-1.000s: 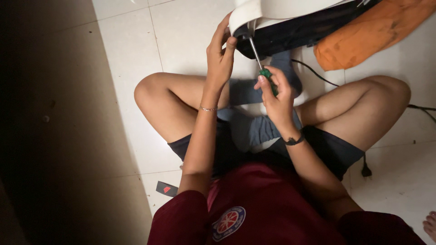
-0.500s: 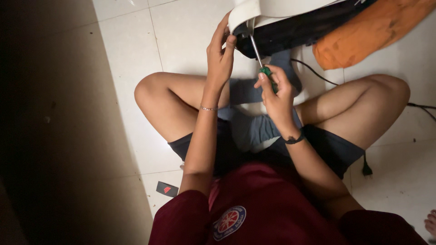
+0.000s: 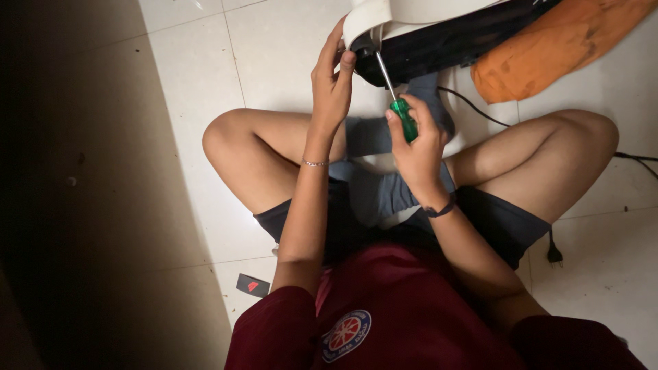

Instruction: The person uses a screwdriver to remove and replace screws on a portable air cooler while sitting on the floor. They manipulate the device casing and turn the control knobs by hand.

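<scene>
Screwdriver (image 3: 401,109), green-handled, sits at upper centre of the head view, its metal shaft angled up-left into the underside of a white-and-black appliance (image 3: 425,34) at the top edge. Right hand (image 3: 417,140) is closed around the green handle. Left hand (image 3: 331,85) is partly open, fingers extended upward and touching the appliance's white rim beside the shaft tip. Person sits cross-legged on a white tiled floor (image 3: 274,48). Orange cloth (image 3: 555,44) lies at upper right, touching the appliance. Black cord and plug (image 3: 552,253) lie at right. Small dark object (image 3: 252,284) rests on the floor, lower left of centre.
</scene>
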